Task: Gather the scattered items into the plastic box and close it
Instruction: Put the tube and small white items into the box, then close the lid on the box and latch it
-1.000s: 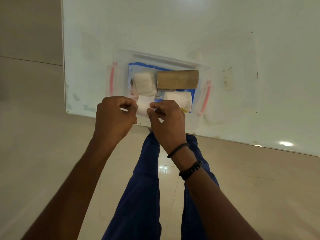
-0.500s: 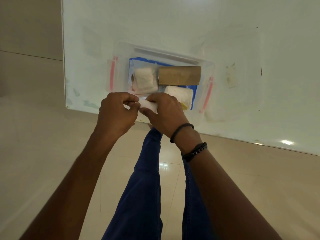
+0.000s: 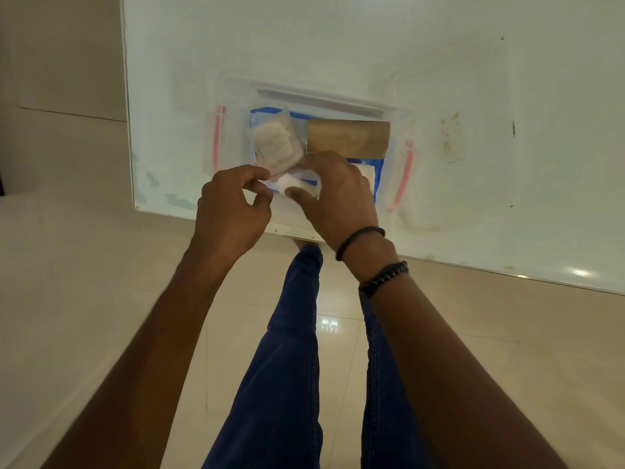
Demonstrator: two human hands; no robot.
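Both hands have moved forward over the plastic box (image 3: pixel 402 120) since a second ago. Back then I held the small white pack (image 3: pixel 291 186) flat and upright between the two hands at the desk (image 3: pixel 338 38) edge, short of the box; now it is tipped down and sits over the near-left part of the box, close to the things already inside.

My right hand (image 3: pixel 334 194) has it: thumb under, fingers curled over the top, closed on the pack. My left hand (image 3: pixel 233 201) is at the pack's left end, thumb and forefinger pinched there; whether they still grip the wrapper or just touch it I cannot tell, bit blurred.

Inside the box: clear-wrapped white gauze pack (image 3: pixel 275 143) at left, brown roll (image 3: pixel 348 138) at the back right, another white pack (image 3: pixel 368 172) mostly hidden under my right hand, all lying on a blue sheet (image 3: pixel 378 164). Red latches show on both short sides of the box. No lid clearly visible.

Meaning for the task: this item looks about to go in, not released yet. Nothing else loose on the desk that I can see, so this is likely the last piece. Closing is not started.
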